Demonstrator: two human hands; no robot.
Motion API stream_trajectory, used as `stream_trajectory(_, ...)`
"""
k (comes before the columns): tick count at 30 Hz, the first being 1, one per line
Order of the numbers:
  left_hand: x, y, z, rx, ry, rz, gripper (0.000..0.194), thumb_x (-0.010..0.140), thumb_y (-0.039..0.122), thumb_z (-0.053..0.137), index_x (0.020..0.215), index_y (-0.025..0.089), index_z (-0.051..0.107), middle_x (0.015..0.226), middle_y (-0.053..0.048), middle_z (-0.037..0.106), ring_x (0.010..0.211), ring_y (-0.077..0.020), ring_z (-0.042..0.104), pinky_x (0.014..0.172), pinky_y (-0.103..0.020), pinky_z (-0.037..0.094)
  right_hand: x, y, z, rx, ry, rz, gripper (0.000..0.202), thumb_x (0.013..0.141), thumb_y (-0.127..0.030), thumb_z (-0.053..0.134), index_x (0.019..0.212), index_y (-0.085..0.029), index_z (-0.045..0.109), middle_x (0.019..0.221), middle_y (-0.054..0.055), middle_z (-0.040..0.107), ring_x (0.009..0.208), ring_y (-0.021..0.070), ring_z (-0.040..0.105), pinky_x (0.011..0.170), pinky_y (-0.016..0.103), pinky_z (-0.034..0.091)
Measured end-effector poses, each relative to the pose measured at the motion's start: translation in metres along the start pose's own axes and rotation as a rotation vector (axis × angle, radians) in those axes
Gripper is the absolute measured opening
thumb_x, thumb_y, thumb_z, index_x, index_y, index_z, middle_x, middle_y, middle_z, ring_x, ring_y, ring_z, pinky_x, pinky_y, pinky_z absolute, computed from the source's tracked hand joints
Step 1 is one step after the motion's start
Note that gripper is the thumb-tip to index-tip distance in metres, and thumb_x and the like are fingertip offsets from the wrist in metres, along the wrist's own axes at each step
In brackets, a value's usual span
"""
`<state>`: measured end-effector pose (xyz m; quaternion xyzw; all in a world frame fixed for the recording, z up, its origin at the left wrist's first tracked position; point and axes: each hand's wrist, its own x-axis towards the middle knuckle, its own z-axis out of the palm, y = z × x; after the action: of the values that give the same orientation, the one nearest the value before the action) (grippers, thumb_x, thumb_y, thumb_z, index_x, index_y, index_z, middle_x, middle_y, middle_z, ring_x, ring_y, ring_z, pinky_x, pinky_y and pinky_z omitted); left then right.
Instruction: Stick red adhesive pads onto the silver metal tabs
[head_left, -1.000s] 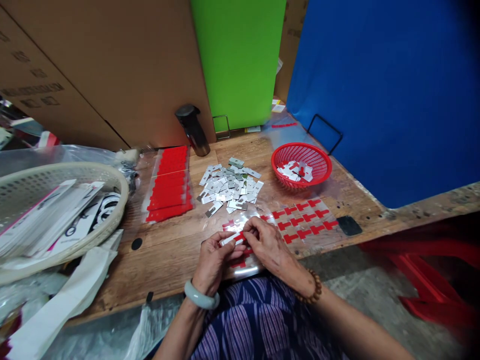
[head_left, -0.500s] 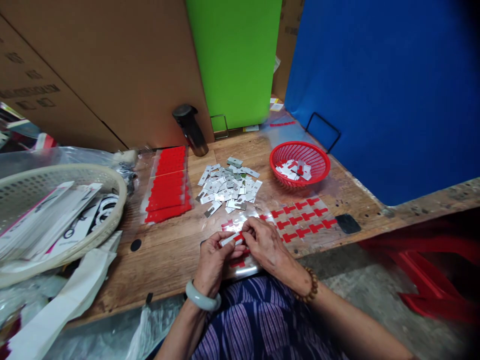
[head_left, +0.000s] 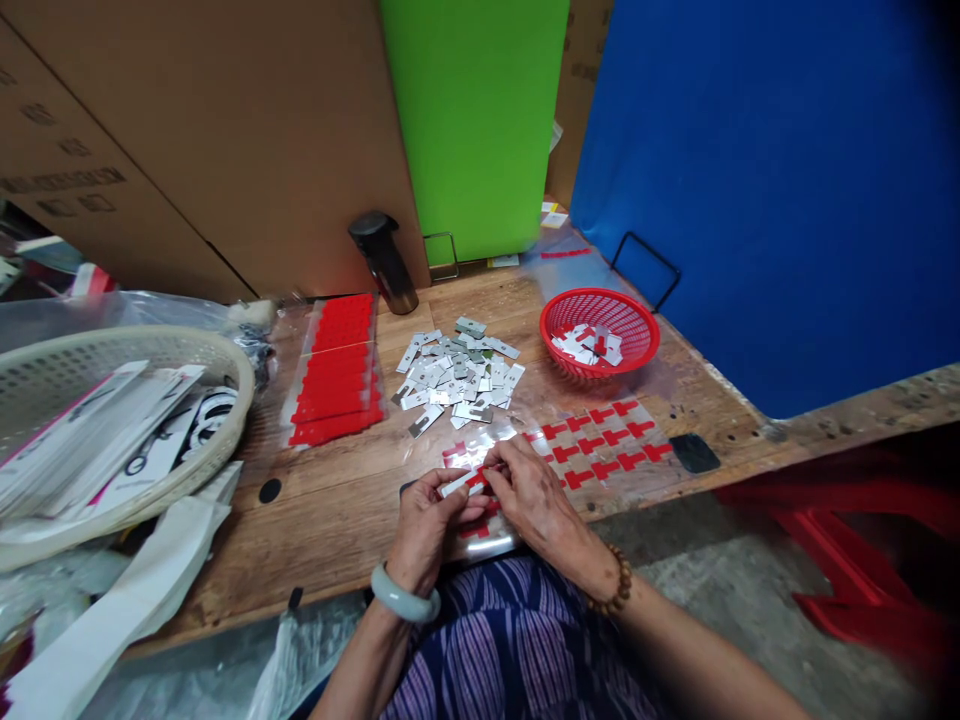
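Pinched in my left hand (head_left: 421, 525) is a small flat silvery plate (head_left: 457, 485), held at a slant near the table's front edge. My right hand (head_left: 538, 500) has its thumb and index finger closed at the plate's right end, on a red sticker (head_left: 478, 477) lying across it. The fingers partly hide the sticker's edges. Under both hands lies a clear sheet of red T-shaped stickers (head_left: 589, 440), in rows to the right. A loose pile of similar slotted plates (head_left: 461, 370) lies just beyond my hands.
A red plastic basket (head_left: 641, 335) holds several plates, some with red on them. Left of the pile lie stacked red sticker sheets (head_left: 334, 375). A dark bottle (head_left: 386, 265) stands behind. A cream basket (head_left: 225, 440) of printed cards is at left; cardboard, green and blue panels (head_left: 750, 200) border the table.
Almost nothing differs. Both hands stay on the plate and sticker, with only a slight shift of the fingers and of the camera view.
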<state>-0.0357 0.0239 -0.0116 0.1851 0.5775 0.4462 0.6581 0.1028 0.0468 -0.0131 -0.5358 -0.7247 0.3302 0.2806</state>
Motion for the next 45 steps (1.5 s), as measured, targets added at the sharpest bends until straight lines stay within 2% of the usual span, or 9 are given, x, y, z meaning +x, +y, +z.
stream_trajectory(3,0.001,0.000,-0.001,-0.014,0.008,-0.015,0.025,0.067,0.007,0.068,0.088,0.011,0.055,0.057,-0.008,0.069,0.059,-0.0183,0.069,0.057,-0.020,0.055,0.001,0.004,0.002,0.017,0.024,-0.007,0.012,0.084,-0.015,0.046,0.093,-0.019,0.052,0.087,0.005,0.055,0.078,0.0183,0.053,0.071,0.030,0.042)
stream_trajectory(7,0.002,-0.001,-0.005,-0.018,0.024,-0.038,0.022,0.070,0.004,0.064,0.089,0.009,0.055,0.065,-0.011,0.071,0.058,-0.0172,0.069,0.057,-0.019,0.055,0.008,0.020,-0.002,0.057,0.107,-0.011,0.035,0.080,-0.016,0.051,0.115,-0.019,0.046,0.088,0.005,0.057,0.073,0.0174,0.054,0.068,0.029,0.042)
stream_trajectory(10,0.001,-0.002,-0.007,-0.015,0.008,-0.037,0.023,0.070,0.004,0.064,0.091,0.008,0.055,0.072,-0.013,0.072,0.061,-0.0178,0.070,0.058,-0.020,0.056,0.012,0.028,-0.005,0.122,0.017,0.005,0.014,0.087,-0.021,0.043,0.093,-0.021,0.055,0.071,0.000,0.057,0.064,0.0143,0.054,0.062,0.026,0.040)
stream_trajectory(15,-0.002,-0.001,-0.007,-0.003,-0.024,-0.048,0.021,0.073,0.003,0.060,0.093,0.008,0.055,0.068,-0.012,0.071,0.058,-0.0150,0.069,0.059,-0.020,0.055,0.011,0.018,-0.003,0.274,-0.192,0.086,0.027,0.091,-0.032,0.036,0.074,-0.019,0.052,0.053,-0.006,0.050,0.049,0.0097,0.052,0.054,0.021,0.039)
stream_trajectory(21,-0.007,0.002,-0.007,0.005,-0.045,-0.040,0.022,0.073,0.005,0.061,0.094,0.008,0.055,0.066,-0.012,0.071,0.056,-0.0141,0.068,0.058,-0.019,0.055,0.012,0.011,0.002,0.482,-0.317,0.190,0.023,0.087,-0.034,0.045,0.072,-0.017,0.052,0.053,-0.005,0.052,0.044,0.0081,0.050,0.046,0.018,0.038)
stream_trajectory(28,-0.004,0.001,-0.011,-0.015,-0.026,-0.029,0.020,0.071,0.006,0.064,0.090,0.008,0.057,0.063,-0.010,0.071,0.054,-0.0128,0.067,0.055,-0.017,0.054,0.015,0.021,0.007,0.675,-0.407,0.220,0.025,0.084,-0.039,0.048,0.077,-0.016,0.053,0.052,-0.004,0.055,0.048,0.0097,0.054,0.054,0.020,0.041)
stream_trajectory(33,-0.001,-0.001,-0.014,-0.006,-0.027,0.004,0.021,0.070,0.009,0.066,0.088,0.009,0.057,0.063,-0.010,0.071,0.054,-0.0126,0.067,0.056,-0.017,0.053,0.014,0.019,0.007,0.748,-0.439,0.230,0.036,0.085,-0.050,0.042,0.078,-0.016,0.052,0.055,-0.001,0.058,0.052,0.0111,0.056,0.056,0.023,0.042)
stream_trajectory(39,-0.004,-0.001,-0.013,0.013,-0.048,0.010,0.025,0.070,0.013,0.066,0.092,0.009,0.055,0.058,-0.009,0.070,0.053,-0.0140,0.067,0.055,-0.018,0.053,0.015,0.020,0.013,0.725,-0.419,0.244,0.026,0.077,-0.042,0.059,0.077,-0.016,0.053,0.054,-0.005,0.055,0.044,0.0075,0.050,0.046,0.019,0.038)
stream_trajectory(45,-0.004,-0.004,-0.014,0.009,-0.072,0.011,0.029,0.069,0.016,0.068,0.093,0.008,0.055,0.065,-0.012,0.072,0.056,-0.0146,0.068,0.056,-0.019,0.052,0.017,0.025,0.012,0.833,-0.487,0.264,0.028,0.076,-0.042,0.060,0.078,-0.016,0.053,0.059,-0.002,0.061,0.045,0.0095,0.057,0.047,0.020,0.041)
